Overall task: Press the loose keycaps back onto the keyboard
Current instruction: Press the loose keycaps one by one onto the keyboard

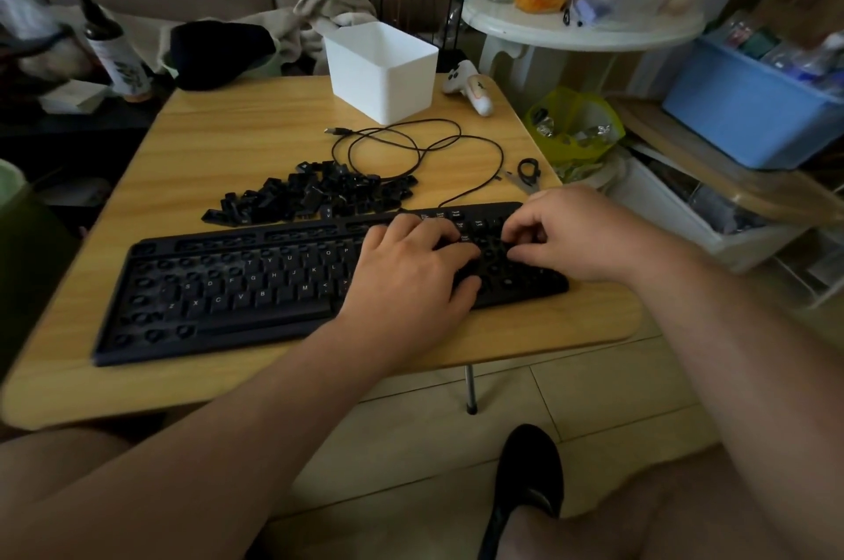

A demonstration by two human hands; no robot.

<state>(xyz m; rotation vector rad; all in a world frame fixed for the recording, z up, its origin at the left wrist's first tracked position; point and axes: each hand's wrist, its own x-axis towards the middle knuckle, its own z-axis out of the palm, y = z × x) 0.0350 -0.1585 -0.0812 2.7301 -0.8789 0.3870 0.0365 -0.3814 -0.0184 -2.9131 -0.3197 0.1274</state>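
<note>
Cluttered living room, small light-wood folding desk (255, 139) in front of a beige sofa, tiled floor below. On the desk: flat black plastic keyboard (237, 290) lying across the near half, many sockets bare on its left edge, top row and right end; letter keys in the middle already seated. Heap of loose black plastic keycaps (315, 194) just behind the keyboard, touching or nearly touching its back edge. Thin black USB cable (411, 144) coiled behind the heap, white rectangular plastic bin (381, 70) further back, small black wire keycap puller (529, 171) near the right rear corner, white game controller (470, 86) beside the bin.

Both hands over the keyboard's right end. Left hand (411, 262) palm down, fingers curled onto the nav-key area; whether it holds a cap, cannot tell. Right hand (575, 235) with fingers (518, 235) bent, tips drawn together over the numpad sockets, looks like pinching a small cap but the cap itself is hidden.

Handling, judged: caps are light, rigid, smooth hollow shells, easy to flick away. Pinch by two opposite side walls, legend up, centre the stem over the socket, then push straight down on the top face with a fingertip; tilted pressure may jam or snap the stem. Most of the job looks left.
</note>
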